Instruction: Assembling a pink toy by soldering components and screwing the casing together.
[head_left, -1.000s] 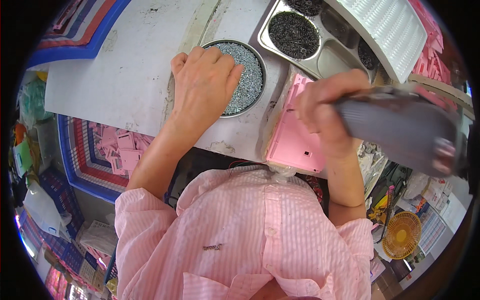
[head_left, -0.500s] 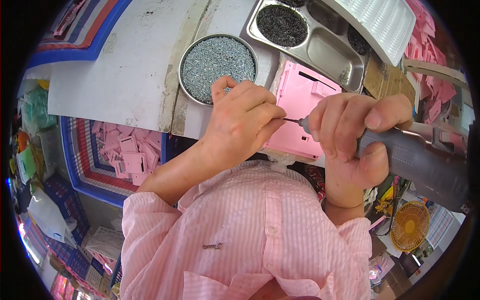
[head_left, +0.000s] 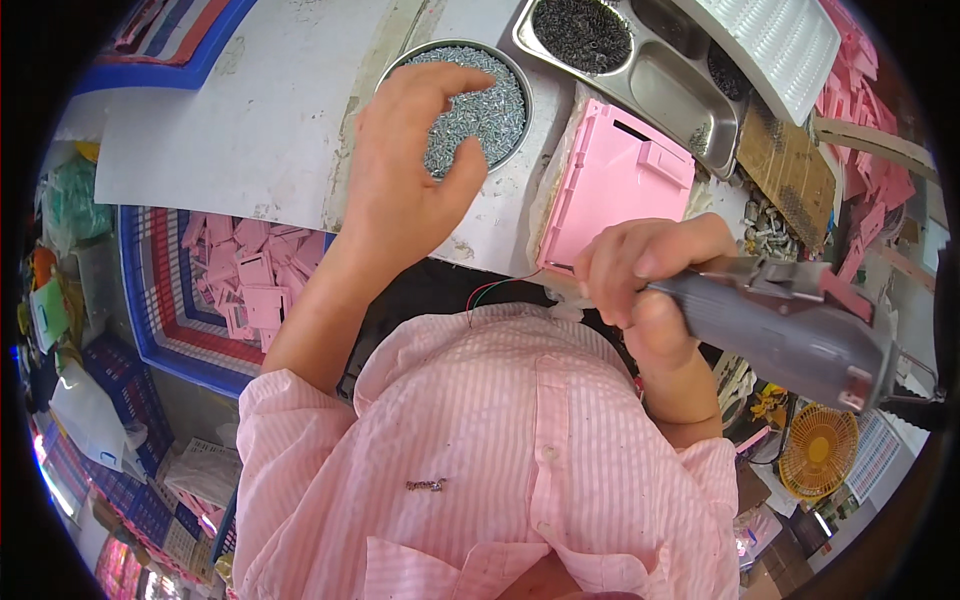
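My left hand [head_left: 405, 170] is at the left rim of a round metal bowl [head_left: 527, 85] filled with small silvery screws [head_left: 480, 125]. Its thumb and fingers are spread apart, and nothing shows between them. My right hand [head_left: 650, 270] wraps round a grey electric screwdriver [head_left: 775, 325], which lies nearly level with its thin bit pointing left. The bit's tip is close to the near edge of a pink plastic panel [head_left: 615, 190]; I cannot tell whether they touch. The panel lies flat on the worktable, with a dark slot and a raised block at its far end.
A metal compartment tray [head_left: 675, 95] holding small black coiled parts [head_left: 580, 35] stands beyond the panel. A blue-rimmed basket [head_left: 150, 340] with pink plastic pieces [head_left: 262, 270] sits at left. Brown cardboard [head_left: 785, 170] and a white ridged tray [head_left: 775, 50] are at right.
My left hand has left the screwdriver's tip and moved left to the screw bowl, its fingers spreading. My right hand has brought the screwdriver nearer and leftward, off the panel's middle.
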